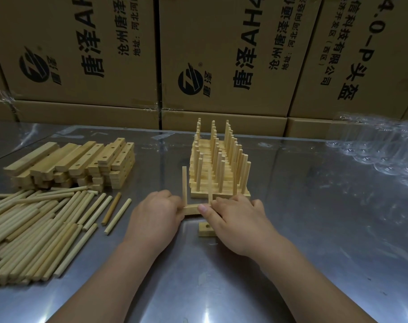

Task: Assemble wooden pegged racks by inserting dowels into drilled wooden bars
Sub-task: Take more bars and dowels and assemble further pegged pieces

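A drilled wooden bar [193, 209] lies crosswise on the metal table between my hands, with two dowels standing upright in it, one [184, 185] at its left end and one [210, 186] near its middle. My left hand [155, 217] grips the bar's left end. My right hand [235, 220] covers the bar's right part, thumb and fingers pinched at the base of the middle dowel. A second drilled bar [206, 229] lies just in front, partly hidden under my right hand.
Finished pegged racks [218, 169] stand stacked just behind the bar. A pile of drilled bars [77, 162] sits at the left, with several loose dowels [40, 229] in front of it. Clear plastic wrap [379, 148] lies at the right. Cardboard boxes [221, 54] wall the back.
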